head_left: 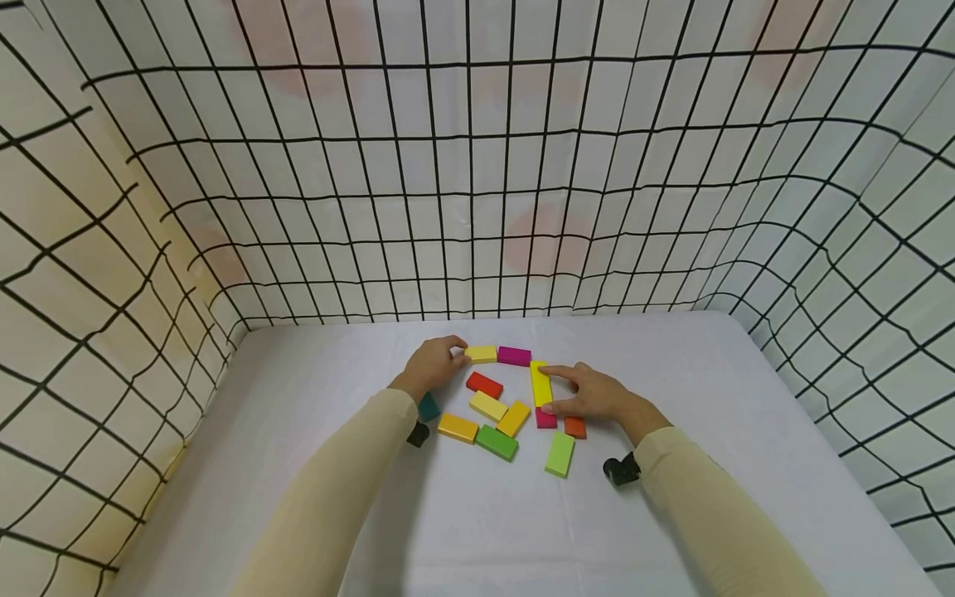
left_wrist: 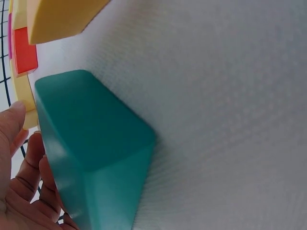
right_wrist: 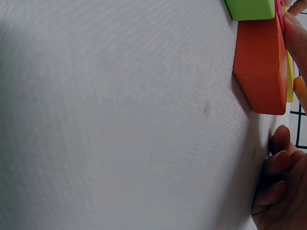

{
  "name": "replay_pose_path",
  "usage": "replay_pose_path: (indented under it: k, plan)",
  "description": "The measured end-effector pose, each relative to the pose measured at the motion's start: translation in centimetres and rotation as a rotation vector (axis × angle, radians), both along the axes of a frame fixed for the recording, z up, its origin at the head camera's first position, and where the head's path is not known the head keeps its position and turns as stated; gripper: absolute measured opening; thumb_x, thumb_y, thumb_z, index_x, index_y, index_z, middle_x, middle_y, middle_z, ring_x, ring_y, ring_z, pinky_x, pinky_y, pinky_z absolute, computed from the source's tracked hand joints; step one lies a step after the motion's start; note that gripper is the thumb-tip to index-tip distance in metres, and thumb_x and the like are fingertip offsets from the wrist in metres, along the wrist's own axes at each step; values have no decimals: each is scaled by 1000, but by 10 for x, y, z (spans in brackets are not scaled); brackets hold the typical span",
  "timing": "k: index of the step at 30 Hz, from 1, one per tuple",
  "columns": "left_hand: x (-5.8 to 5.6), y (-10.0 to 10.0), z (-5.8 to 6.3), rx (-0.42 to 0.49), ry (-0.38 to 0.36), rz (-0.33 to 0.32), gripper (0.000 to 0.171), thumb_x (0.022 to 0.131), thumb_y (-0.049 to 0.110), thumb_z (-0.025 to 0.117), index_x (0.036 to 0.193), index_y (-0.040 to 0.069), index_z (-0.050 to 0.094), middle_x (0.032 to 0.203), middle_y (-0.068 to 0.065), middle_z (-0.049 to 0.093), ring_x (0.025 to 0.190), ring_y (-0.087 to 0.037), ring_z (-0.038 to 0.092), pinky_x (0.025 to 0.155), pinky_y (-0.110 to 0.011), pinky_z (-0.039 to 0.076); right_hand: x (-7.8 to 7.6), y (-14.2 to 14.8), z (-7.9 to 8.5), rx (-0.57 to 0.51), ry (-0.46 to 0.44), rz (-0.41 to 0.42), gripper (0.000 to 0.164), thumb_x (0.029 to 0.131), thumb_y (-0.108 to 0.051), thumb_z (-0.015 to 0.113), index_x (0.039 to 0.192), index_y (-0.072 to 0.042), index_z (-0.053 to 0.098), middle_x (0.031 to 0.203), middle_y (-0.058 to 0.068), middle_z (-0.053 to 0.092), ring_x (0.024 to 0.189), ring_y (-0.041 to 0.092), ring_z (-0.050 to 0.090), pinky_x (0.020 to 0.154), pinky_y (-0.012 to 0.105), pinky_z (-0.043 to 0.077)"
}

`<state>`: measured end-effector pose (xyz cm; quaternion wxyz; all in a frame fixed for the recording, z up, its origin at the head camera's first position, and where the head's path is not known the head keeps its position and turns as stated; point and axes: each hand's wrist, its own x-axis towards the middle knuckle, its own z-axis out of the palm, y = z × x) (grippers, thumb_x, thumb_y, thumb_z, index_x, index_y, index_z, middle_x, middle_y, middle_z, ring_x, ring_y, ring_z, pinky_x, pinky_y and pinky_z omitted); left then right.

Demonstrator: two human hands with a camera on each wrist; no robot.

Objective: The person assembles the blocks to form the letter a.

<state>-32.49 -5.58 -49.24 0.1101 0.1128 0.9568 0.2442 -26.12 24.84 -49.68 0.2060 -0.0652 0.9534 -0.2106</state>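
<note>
At the far side of the blocks, my left hand [head_left: 431, 366] pinches the left end of a pale yellow block [head_left: 482, 354] between thumb and finger. A magenta block [head_left: 515, 356] lies end to end with it on the right. My right hand [head_left: 597, 393] holds a bright yellow block [head_left: 540, 383] lengthwise, index finger at its far end and thumb at its near end. Just nearer is a pink-red block [head_left: 546, 418], close to the right thumb. Under the left wrist lies a teal block [left_wrist: 96, 124]; an orange-red block [right_wrist: 261, 57] is beside the right hand.
Inside the arc lie a red block [head_left: 485, 384], another pale yellow block [head_left: 488, 406] and an amber block [head_left: 514, 419]. Nearer are an orange-yellow block [head_left: 458, 428], a green block [head_left: 496, 443] and a lime block [head_left: 559, 454]. A black wire grid [head_left: 470, 199] surrounds the white table [head_left: 477, 531].
</note>
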Motion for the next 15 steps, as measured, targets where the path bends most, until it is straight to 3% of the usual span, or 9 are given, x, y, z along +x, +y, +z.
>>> replay_pose_path:
  k: [15]
  plan:
    - [3, 0, 3, 4, 4, 4, 41, 102, 37, 61, 138, 18, 63, 131, -9, 69, 115, -27, 64, 107, -45, 50, -2, 1, -4, -6, 8, -4, 87, 76, -69, 77, 152, -42, 44, 110, 6, 54, 98, 24, 53, 80, 39, 49]
